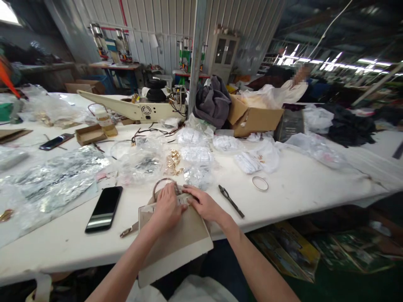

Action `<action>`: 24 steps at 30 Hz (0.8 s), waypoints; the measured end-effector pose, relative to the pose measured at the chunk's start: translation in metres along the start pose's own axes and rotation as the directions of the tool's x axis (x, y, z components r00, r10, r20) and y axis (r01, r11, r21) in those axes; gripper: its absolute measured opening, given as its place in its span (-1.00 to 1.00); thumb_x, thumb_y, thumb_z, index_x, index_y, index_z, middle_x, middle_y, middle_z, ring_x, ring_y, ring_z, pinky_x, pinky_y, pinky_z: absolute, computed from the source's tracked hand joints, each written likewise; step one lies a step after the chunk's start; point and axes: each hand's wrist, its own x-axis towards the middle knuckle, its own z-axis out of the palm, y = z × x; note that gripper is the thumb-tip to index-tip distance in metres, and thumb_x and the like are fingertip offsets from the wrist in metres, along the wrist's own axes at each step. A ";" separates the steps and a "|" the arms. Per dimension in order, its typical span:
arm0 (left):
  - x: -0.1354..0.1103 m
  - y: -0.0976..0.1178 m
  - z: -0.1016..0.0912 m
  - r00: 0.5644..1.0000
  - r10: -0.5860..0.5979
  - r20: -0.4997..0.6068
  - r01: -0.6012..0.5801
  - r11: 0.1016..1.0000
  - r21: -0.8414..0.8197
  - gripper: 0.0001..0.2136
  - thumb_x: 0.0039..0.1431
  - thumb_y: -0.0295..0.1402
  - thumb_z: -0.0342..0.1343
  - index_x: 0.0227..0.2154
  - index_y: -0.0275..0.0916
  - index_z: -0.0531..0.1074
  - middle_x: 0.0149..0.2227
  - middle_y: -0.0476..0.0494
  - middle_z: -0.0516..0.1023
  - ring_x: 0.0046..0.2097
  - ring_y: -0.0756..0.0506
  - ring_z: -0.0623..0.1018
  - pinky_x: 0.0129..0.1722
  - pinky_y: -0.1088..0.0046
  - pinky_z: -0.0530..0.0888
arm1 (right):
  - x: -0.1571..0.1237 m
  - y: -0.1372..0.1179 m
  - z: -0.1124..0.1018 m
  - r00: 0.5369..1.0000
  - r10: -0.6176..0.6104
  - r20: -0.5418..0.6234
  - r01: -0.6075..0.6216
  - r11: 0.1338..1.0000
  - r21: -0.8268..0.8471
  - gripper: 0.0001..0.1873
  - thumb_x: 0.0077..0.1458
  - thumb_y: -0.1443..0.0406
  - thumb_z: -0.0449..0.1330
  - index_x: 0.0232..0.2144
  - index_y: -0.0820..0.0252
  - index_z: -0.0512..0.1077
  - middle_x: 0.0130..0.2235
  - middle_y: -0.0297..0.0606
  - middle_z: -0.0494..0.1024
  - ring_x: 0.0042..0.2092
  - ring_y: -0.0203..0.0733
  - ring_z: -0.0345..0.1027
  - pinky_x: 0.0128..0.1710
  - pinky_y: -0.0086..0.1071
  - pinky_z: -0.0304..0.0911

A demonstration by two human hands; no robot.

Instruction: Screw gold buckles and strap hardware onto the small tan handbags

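Observation:
A beige handbag (181,245) lies at the table's front edge, its lower part hanging over. A looped handle (157,186) and a strap with a metal clasp (126,231) stick out from it. My left hand (168,208) grips the bag's far edge, fingers bent over it. Beside it my right hand (203,204) pinches the same edge between thumb and fingers; what lies under the fingertips is hidden. A black phone (104,209) is left of the bag. To the right rests a slim dark hand tool (231,201). Small gold metal pieces (173,162) lie beyond the hands.
Plastic bags of white packets (197,155) and a tape ring (260,183) lie on the white table (283,201). Farther back are a cream machine (147,110), a jar (107,125), a second phone (56,141) and a cardboard box (260,121). A person (296,88) is at the far right.

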 end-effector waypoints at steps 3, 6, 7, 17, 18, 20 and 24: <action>-0.001 -0.002 0.000 0.998 0.047 0.038 -0.048 0.999 0.021 -0.20 0.31 -0.32 0.20 0.55 -0.20 0.04 0.51 -0.49 0.18 0.55 -0.45 0.17 0.51 -0.14 0.18 | 0.000 -0.004 0.000 0.999 -0.027 -0.025 0.027 1.000 -0.001 -0.49 0.40 0.35 0.18 0.35 0.08 0.47 0.47 -0.16 0.37 0.50 -0.03 0.20 0.57 -0.01 0.06; -0.001 -0.005 0.003 0.994 0.038 0.100 -0.050 0.992 0.118 -0.35 0.40 -0.27 0.12 0.52 -0.05 0.22 0.56 -0.42 0.12 0.56 -0.51 0.14 0.50 -0.18 0.18 | -0.003 -0.012 -0.001 0.996 -0.067 -0.054 0.067 0.998 -0.003 -0.45 0.39 0.40 0.18 0.37 0.08 0.45 0.45 -0.20 0.40 0.48 -0.07 0.24 0.55 -0.11 0.10; -0.001 -0.008 0.005 0.994 0.037 0.107 -0.052 0.988 0.142 -0.36 0.42 -0.24 0.09 0.52 -0.07 0.23 0.56 -0.43 0.11 0.57 -0.51 0.14 0.50 -0.17 0.17 | -0.003 -0.014 -0.001 0.995 -0.077 -0.064 0.077 0.997 -0.007 -0.45 0.39 0.41 0.18 0.36 0.09 0.46 0.45 -0.20 0.41 0.47 -0.08 0.25 0.55 -0.14 0.10; 0.018 -0.044 0.035 0.995 0.024 0.093 -0.045 0.972 0.229 -0.30 0.42 -0.04 -0.22 0.43 -0.33 0.38 0.52 -0.49 0.20 0.55 -0.45 0.21 0.50 -0.07 0.22 | -0.005 -0.015 -0.004 0.986 -0.102 -0.131 0.100 0.995 -0.025 -0.37 0.32 0.42 0.27 0.39 0.06 0.41 0.38 -0.21 0.50 0.39 -0.08 0.37 0.45 -0.24 0.23; 0.018 -0.045 0.036 0.996 0.020 0.088 -0.040 0.973 0.228 -0.29 0.41 -0.03 -0.24 0.42 -0.34 0.40 0.51 -0.49 0.22 0.54 -0.46 0.22 0.50 -0.08 0.23 | -0.005 -0.015 -0.004 0.983 -0.118 -0.140 0.116 0.993 -0.025 -0.38 0.32 0.42 0.27 0.38 0.07 0.42 0.38 -0.19 0.49 0.40 -0.07 0.36 0.46 -0.25 0.22; 0.017 -0.047 0.038 0.997 0.015 0.070 -0.030 0.974 0.223 -0.26 0.40 0.01 -0.27 0.40 -0.34 0.43 0.51 -0.50 0.22 0.54 -0.47 0.22 0.49 -0.11 0.24 | -0.005 -0.014 -0.002 0.977 -0.145 -0.154 0.143 0.990 -0.022 -0.40 0.33 0.42 0.27 0.37 0.11 0.43 0.38 -0.17 0.49 0.41 -0.08 0.35 0.47 -0.27 0.20; 0.018 -0.054 0.048 0.999 0.013 0.032 -0.019 0.980 0.200 -0.25 0.39 0.04 -0.26 0.40 -0.29 0.44 0.51 -0.47 0.24 0.53 -0.46 0.24 0.46 -0.15 0.29 | -0.006 -0.013 -0.002 0.973 -0.162 -0.164 0.160 0.987 -0.029 -0.44 0.36 0.41 0.26 0.36 0.15 0.45 0.37 -0.15 0.50 0.40 -0.09 0.37 0.46 -0.30 0.21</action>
